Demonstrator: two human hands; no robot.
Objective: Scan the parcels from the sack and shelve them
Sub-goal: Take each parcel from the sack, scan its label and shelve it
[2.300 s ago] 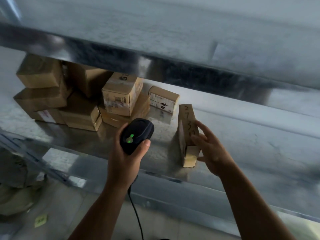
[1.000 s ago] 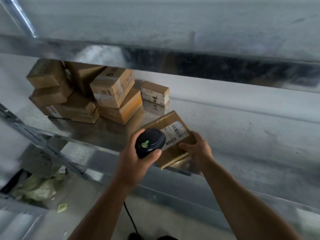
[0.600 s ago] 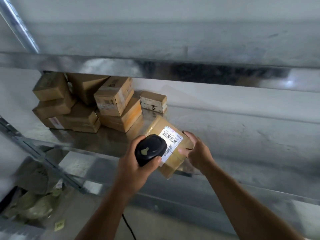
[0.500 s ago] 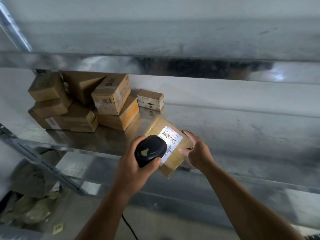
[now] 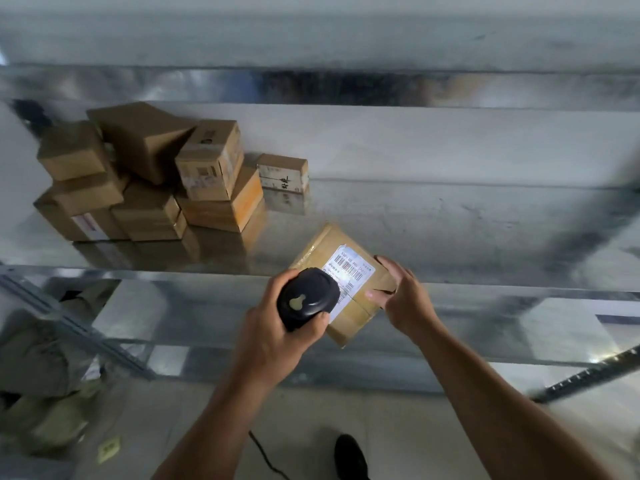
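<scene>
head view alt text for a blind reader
A left hand aims a black handheld scanner at the white barcode label of a brown cardboard parcel, which the right hand holds at the front of a shiny metal shelf. Brown cardboard boxes are stacked back left.

Parcel [image 5: 358, 308]: tan-brown cardboard; its label [image 5: 349, 271] is white with black barcode stripes. Scanner [image 5: 308, 301]: black, with a pale cream mark on top. Shelf [image 5: 450, 220]: silver-grey metal, mottled. Stacked boxes [image 5: 149, 188], at 10 o'clock: brown; lower box [image 5: 221, 211] shows an orange-tan side. Small box [image 5: 283, 171]: whitish side with black handwriting. Note [image 5: 108, 447], at 7 o'clock: yellow-green. Shoe [image 5: 349, 457], at 6 o'clock: black.
</scene>
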